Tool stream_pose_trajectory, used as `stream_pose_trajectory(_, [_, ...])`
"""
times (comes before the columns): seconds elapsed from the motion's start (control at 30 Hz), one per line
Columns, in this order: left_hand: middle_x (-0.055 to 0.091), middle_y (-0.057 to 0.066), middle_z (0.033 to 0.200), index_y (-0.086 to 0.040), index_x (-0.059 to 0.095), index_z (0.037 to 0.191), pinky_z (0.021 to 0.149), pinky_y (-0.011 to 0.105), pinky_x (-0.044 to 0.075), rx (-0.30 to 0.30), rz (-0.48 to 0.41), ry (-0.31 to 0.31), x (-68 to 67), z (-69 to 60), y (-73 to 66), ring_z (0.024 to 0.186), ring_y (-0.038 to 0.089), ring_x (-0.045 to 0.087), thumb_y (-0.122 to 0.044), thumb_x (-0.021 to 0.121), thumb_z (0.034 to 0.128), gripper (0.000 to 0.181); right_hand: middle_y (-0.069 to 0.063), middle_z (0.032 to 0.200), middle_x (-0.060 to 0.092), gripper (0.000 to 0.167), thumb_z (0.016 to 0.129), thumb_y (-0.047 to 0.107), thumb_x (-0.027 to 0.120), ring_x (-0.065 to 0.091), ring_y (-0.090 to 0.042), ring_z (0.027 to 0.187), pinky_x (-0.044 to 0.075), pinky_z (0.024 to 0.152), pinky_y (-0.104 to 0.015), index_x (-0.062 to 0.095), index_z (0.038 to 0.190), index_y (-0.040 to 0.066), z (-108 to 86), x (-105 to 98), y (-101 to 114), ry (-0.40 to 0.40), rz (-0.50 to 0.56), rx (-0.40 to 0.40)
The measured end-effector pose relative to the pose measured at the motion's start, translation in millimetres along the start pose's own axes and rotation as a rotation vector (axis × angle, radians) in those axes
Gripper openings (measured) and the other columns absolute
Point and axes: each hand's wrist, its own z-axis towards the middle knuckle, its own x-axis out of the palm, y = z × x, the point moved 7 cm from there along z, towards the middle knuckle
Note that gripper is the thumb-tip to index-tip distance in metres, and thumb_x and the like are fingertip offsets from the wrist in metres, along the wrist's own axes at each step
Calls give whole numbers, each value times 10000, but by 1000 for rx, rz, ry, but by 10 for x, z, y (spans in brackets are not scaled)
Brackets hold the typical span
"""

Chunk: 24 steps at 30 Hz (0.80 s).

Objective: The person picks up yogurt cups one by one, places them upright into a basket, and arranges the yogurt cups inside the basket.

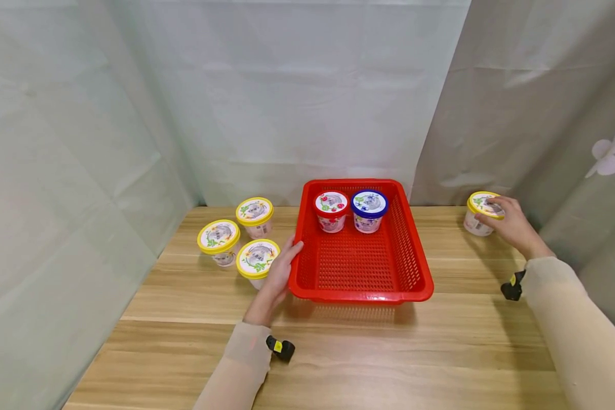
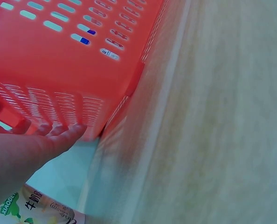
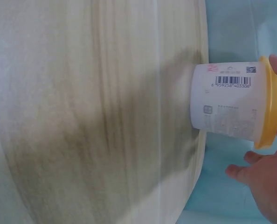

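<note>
In the head view my left hand [image 1: 282, 270] grips the left rim of a red plastic basket [image 1: 359, 296], thumb over the edge and fingers against its outer side. Inside, toward the back, stand a red-lidded cup [image 1: 331, 210] and a blue-lidded cup [image 1: 369, 210]. At the far right my right hand [image 1: 515, 225] reaches over a yellow-lidded cup [image 1: 476, 222], upright on the table. The right wrist view shows this cup's barcode side [image 3: 229, 98], with thumb and fingers spread about its lid; the contact is partly hidden.
Left of the basket stand several more yellow-lidded cups [image 1: 256, 213], one close beside my left wrist. The wooden table [image 1: 338, 364] ends at pale curtains [image 1: 287, 114] behind and at both sides.
</note>
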Motion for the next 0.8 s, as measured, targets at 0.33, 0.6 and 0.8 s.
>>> stream_pose_trajectory(0.33, [320,201,1639,-235,230,1656,1172,591,362,1,-8,-2,3,-9,8,1449,427,355,-326,390,1127,561,-367,1617,92,705,1062,351,592,184,-612,1435,206,1152,-698,321,1524,-108,-1,83,-100,-111,112,32])
stream_pose_trajectory(0.6, [319,188,1645,-233,215,1661,1173,576,369,-7,-13,-7,6,-5,34,1447,415,366,-343,408,1119,586,-365,1567,160,630,1041,277,630,189,-572,1427,203,1155,-665,387,1467,-118,38,117,-155,-214,159,12])
stream_pose_trajectory(0.8, [298,203,1648,-233,212,1663,1190,606,321,3,-34,11,11,-1,13,1457,433,337,-330,391,1126,574,-361,1572,147,635,1048,291,615,195,-572,1422,211,1154,-682,379,1478,-112,61,116,-164,-216,142,27])
